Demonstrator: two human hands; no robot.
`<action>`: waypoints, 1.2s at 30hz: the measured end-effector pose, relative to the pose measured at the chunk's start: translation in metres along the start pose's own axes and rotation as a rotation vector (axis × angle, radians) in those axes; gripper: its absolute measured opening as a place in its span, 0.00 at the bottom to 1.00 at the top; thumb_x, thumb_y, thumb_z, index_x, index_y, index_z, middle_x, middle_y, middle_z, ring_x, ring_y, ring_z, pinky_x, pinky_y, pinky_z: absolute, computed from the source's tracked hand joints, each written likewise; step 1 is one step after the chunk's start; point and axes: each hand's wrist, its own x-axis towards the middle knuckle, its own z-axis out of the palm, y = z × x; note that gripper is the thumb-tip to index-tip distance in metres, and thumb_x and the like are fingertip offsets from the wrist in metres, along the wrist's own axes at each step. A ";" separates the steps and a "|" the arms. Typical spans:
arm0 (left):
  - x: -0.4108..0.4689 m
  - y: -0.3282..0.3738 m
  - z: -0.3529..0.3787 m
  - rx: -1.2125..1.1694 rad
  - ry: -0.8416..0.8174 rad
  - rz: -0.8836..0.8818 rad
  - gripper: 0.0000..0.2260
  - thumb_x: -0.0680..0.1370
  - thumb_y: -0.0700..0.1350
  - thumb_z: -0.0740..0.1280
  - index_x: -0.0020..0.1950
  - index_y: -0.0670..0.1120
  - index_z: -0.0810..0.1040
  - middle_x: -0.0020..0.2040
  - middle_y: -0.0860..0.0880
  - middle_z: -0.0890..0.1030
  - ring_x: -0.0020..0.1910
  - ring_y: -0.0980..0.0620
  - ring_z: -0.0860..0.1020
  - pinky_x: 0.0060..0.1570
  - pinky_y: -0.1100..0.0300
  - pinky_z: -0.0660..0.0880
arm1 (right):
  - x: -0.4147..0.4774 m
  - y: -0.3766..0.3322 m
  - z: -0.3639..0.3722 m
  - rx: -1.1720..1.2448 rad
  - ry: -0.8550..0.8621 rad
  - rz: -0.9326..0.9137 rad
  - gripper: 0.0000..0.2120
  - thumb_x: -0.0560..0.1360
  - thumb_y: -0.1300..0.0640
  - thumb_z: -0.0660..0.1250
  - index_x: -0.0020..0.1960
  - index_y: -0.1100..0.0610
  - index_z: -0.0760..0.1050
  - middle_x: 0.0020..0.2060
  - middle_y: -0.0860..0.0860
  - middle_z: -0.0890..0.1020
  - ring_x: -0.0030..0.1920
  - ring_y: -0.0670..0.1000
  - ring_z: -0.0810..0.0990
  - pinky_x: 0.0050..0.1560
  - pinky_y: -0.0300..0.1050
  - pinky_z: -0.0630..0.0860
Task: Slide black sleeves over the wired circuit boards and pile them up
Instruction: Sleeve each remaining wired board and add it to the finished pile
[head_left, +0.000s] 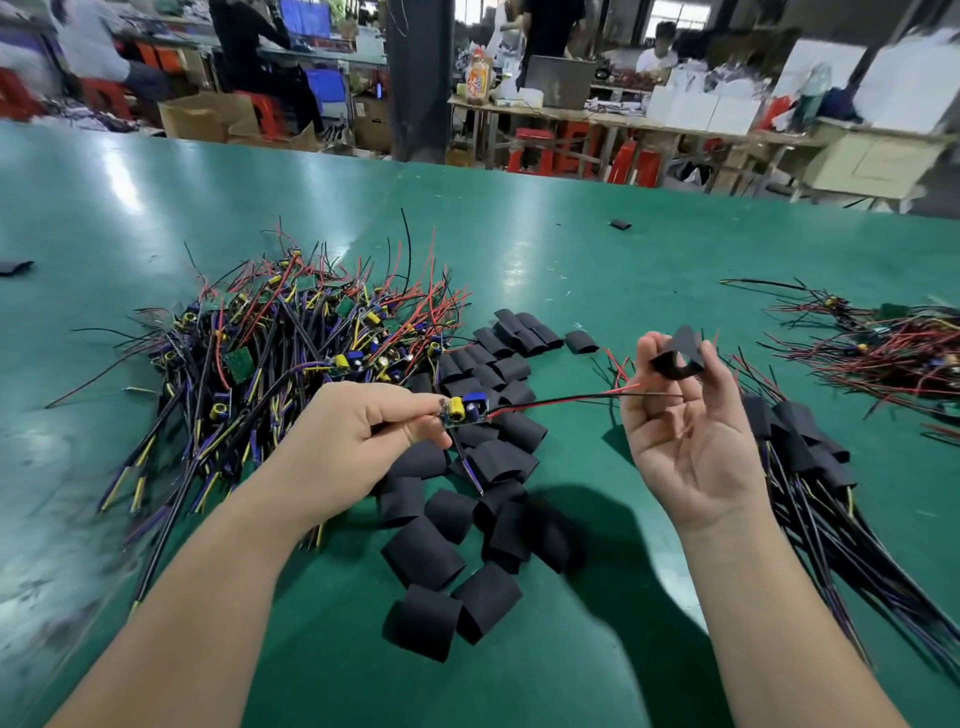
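A: What sort of place is this?
B: A factory workshop — a long green table (571, 234) carries heaps of wired circuit boards (291, 338) and loose black sleeves (457, 519).
A: What else shows it?
B: More workbenches (649, 124) behind, piled with white boxes (696, 111), red stools (545, 153) under them, cardboard boxes (202, 117) on the floor — and people (657, 57) working there.

On the surface (571, 249), the heap of unsleeved boards (291, 353) lies at the left. The loose sleeves (467, 499) lie centre, near. The sleeved boards (800, 447) lie at the right, with a further wire bundle (883, 348) beyond them. One stray sleeve (620, 224) lies far, centre.
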 end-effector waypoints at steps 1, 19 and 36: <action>0.000 0.001 0.000 -0.022 0.002 -0.006 0.08 0.73 0.46 0.66 0.48 0.55 0.81 0.42 0.64 0.83 0.44 0.66 0.80 0.47 0.75 0.73 | 0.001 0.001 0.001 0.004 0.028 -0.006 0.12 0.71 0.55 0.67 0.38 0.62 0.83 0.40 0.54 0.85 0.41 0.48 0.85 0.38 0.37 0.80; 0.002 -0.008 0.001 -0.033 0.091 -0.075 0.08 0.74 0.44 0.66 0.48 0.45 0.85 0.42 0.61 0.84 0.41 0.64 0.80 0.48 0.72 0.74 | -0.013 0.004 0.011 -0.062 -0.020 0.047 0.15 0.69 0.50 0.67 0.46 0.62 0.80 0.45 0.55 0.85 0.40 0.47 0.85 0.37 0.37 0.81; 0.001 -0.012 0.000 0.061 0.127 -0.139 0.06 0.73 0.54 0.65 0.41 0.63 0.82 0.39 0.54 0.85 0.35 0.41 0.80 0.47 0.47 0.77 | -0.015 0.002 0.009 -0.050 -0.025 0.016 0.19 0.70 0.50 0.67 0.54 0.64 0.76 0.48 0.57 0.85 0.43 0.48 0.85 0.40 0.37 0.80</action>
